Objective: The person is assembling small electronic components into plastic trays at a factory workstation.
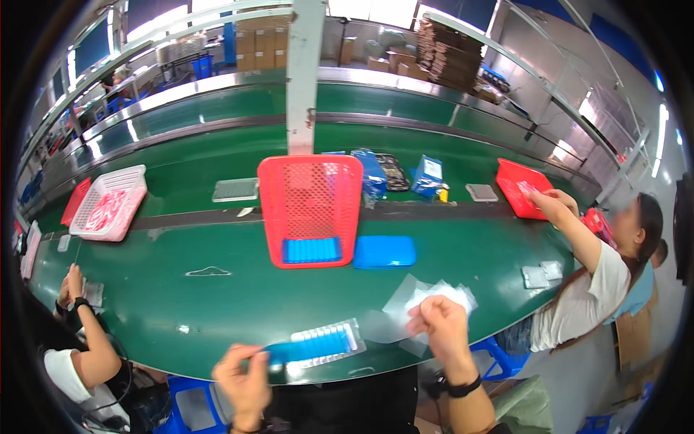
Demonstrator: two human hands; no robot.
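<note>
My left hand [244,380] pinches one end of a blue flat strip-like piece [307,350], blurred by motion. The strip reaches over a clear plastic tray with white ridges [353,334] near the table's front edge. To the right, my right hand [444,329] is closed at the fingertips on a thin clear plastic bag [388,325], whose outline is faint. Behind those fingers lies a loose pile of clear bags [463,295]. Farther off, a red perforated basket [311,195] holds blue ribbed pieces [311,250], and a blue flat case [385,252] sits beside it.
A white post [302,79] rises behind the red basket. Blue packages [428,177] stand on the green table [188,289]. At left, a co-worker's hands [72,286] are near a white basket [134,181]; at right, another person reaches into a red basket [517,177].
</note>
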